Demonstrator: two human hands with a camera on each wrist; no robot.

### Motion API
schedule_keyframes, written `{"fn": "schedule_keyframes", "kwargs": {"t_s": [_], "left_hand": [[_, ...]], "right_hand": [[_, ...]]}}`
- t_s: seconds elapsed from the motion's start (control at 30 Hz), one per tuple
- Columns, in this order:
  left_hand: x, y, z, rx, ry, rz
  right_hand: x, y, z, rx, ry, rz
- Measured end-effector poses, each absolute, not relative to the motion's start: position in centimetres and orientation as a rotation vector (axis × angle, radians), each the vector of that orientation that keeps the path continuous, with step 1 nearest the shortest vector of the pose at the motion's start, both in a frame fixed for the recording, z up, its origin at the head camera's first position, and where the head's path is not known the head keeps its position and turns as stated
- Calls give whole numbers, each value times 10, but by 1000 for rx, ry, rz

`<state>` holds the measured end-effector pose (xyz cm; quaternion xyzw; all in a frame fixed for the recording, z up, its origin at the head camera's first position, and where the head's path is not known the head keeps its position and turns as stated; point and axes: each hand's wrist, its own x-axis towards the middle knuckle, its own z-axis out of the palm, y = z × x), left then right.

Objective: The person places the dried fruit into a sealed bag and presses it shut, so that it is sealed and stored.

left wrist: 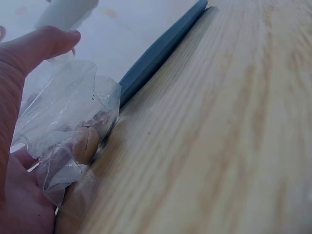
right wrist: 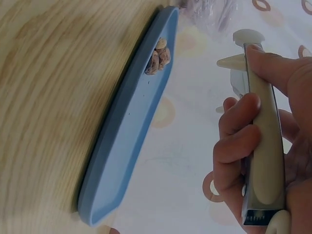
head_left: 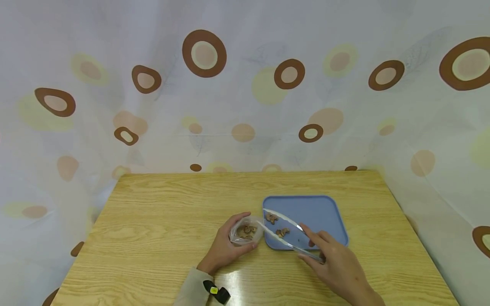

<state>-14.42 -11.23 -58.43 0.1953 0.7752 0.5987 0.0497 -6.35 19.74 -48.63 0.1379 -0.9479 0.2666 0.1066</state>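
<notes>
In the head view my left hand (head_left: pixel 226 243) curls round a clear plastic bag (head_left: pixel 235 238) that stands open on the table, left of the blue tray. Brown dried mushrooms (head_left: pixel 248 230) show inside it. My right hand (head_left: pixel 338 265) grips a pair of tongs (head_left: pixel 292 246) with pale tips, its arms spread apart over the tray's left part. Between and below those arms lie small clumps of dried mushrooms (head_left: pixel 283 232) on the tray. The right wrist view shows my fingers (right wrist: pixel 239 141) wrapped round the tongs' handle (right wrist: pixel 265 146). Nothing is pinched between the tong tips.
The blue tray (head_left: pixel 329 212) lies flat on a wood-grain table (head_left: pixel 164 212), close to the bag's right side. Behind and beside the table hangs a white cloth (head_left: pixel 237 93) with brown ring patterns.
</notes>
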Motion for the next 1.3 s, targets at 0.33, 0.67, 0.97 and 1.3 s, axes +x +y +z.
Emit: {"fn": "schedule_keyframes", "kwargs": {"t_s": [0.33,0.67,0.97,1.3], "left_hand": [[-145,-112,-584,567,2358,1819],[-145,-112,-584,596,2377,1819],[-144,-111,-583,562,2368,1814],[-144,-111,-583,575,2367,1820]], "right_hand": [[-59,207,-496,355,-2755,788],[-53,217,-505,286,-2801,798],[-51,223,-512,288,-2775,773],[-52,228,-516,219,-2873,759]]}}
